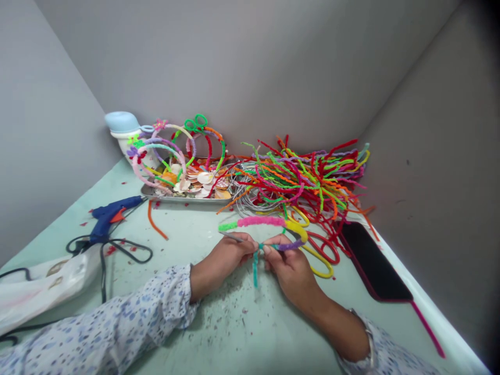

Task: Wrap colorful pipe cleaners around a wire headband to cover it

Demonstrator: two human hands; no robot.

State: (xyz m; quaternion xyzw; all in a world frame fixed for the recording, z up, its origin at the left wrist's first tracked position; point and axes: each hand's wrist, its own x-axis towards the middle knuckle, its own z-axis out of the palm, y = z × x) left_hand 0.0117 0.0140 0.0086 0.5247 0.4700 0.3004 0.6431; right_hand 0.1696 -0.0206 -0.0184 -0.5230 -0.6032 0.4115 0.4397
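A curved band point(261, 221) wrapped in green, pink, yellow and purple fuzzy pipe cleaner is held just above the table. My left hand point(230, 255) pinches its bare grey wire end. My right hand point(291, 268) pinches the band near its purple part, fingertips close to those of my left hand. Between the two hands a teal pipe cleaner point(255, 270) is wound at the band, and its loose end hangs down.
Behind my hands a metal tray point(183, 199) holds shell-like pieces and finished hoops. Right of it lies a pipe cleaner pile point(304, 177). A blue glue gun point(105, 221) and plastic bag point(54, 284) lie left, a phone point(375, 260) right. A bottle point(127, 135) stands back left.
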